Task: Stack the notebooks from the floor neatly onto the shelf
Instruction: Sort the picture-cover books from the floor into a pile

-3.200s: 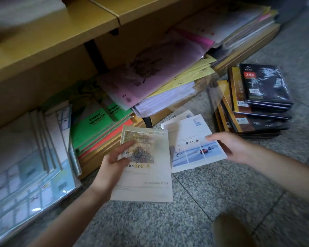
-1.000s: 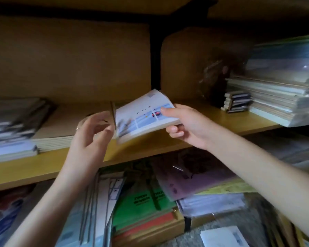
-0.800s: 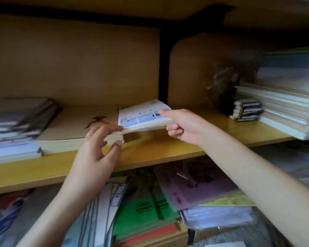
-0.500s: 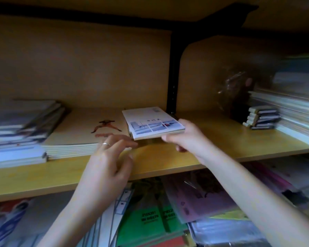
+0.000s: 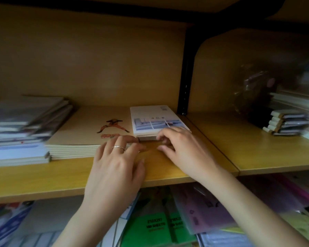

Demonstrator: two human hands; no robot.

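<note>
- Below the shelf board, nearest the viewer, lie green pads (image 5: 155, 227) and a purple folder (image 5: 212, 214).
- The left hand (image 5: 114, 163) reaches over the front lip of the shelf (image 5: 248, 154), palm down. Its fingers (image 5: 130, 139) are loosely spread and hold nothing. Their tips touch the near right corner of the tan notebook stack (image 5: 89, 127). A ring sits on one finger.
- The right hand (image 5: 185, 154) lies just beside it. Its fingers (image 5: 166, 133) are gently bent, tips resting on the near short edge and top corner of the small white notebooks (image 5: 153, 118). The thumb lies on the board, apart from them.
- The small white notebooks lie flat on the shelf, cover up, touching the tan stack's right side. Their long axis runs front to back, one short edge facing the person.
- Further left is a taller, blurred pile of books (image 5: 20, 125).
- Far right, past the black upright (image 5: 185, 77), stands a small stack of pads (image 5: 285, 123).
</note>
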